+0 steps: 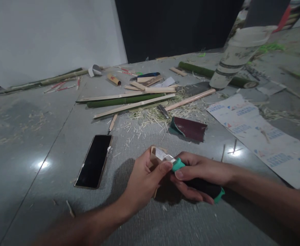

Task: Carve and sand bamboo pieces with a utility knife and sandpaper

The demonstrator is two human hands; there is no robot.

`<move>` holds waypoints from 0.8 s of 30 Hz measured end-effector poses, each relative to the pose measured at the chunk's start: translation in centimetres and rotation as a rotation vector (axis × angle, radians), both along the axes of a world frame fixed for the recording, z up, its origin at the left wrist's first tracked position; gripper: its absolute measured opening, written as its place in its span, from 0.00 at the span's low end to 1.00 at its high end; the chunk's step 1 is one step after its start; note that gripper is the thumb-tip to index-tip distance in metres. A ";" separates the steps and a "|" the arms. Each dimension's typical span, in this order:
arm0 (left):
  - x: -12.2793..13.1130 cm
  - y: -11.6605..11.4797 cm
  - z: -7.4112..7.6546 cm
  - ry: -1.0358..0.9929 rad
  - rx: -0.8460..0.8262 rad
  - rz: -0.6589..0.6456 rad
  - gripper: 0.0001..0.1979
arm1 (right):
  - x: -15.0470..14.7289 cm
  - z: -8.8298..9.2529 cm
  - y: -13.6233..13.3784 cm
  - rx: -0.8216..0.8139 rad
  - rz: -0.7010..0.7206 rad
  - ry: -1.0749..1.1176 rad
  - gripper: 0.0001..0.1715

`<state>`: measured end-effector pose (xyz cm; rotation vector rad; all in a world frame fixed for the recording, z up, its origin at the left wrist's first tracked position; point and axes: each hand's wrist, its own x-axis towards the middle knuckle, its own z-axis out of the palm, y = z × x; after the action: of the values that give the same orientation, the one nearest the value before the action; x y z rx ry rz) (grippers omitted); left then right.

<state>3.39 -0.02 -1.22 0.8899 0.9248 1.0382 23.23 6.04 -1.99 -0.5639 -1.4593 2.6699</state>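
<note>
My right hand [201, 174] is wrapped round a knife [206, 189] with a black and green handle; its short shiny blade points left. My left hand [143, 179] is closed on a small pale piece of bamboo [153, 155], thumb pressed near the blade, which rests against the piece. Both hands hover low over the grey floor [37, 136].
A black phone [94, 160] lies left of my hands. Beyond them are a dark red sheet of sandpaper [189, 129], split bamboo strips [132, 100], shavings, a wooden-handled tool [188, 100], a green bamboo pole [203, 72] and a printed paper sheet [262, 136] at right.
</note>
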 end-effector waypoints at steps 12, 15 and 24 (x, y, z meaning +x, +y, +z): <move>-0.1 -0.1 0.3 0.098 0.037 0.053 0.20 | -0.7 -0.2 -1.2 0.063 -0.093 0.003 0.35; -0.3 -0.1 0.2 0.122 0.048 0.060 0.19 | -0.7 -0.2 -1.4 0.074 -0.097 -0.030 0.36; -0.4 -0.1 0.2 0.167 0.059 0.062 0.21 | -1.0 0.2 -1.8 0.105 -0.124 -0.059 0.34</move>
<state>3.03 -0.09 -0.98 1.0143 1.0709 1.0604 22.27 4.21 -1.82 -0.7060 -1.5154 2.4862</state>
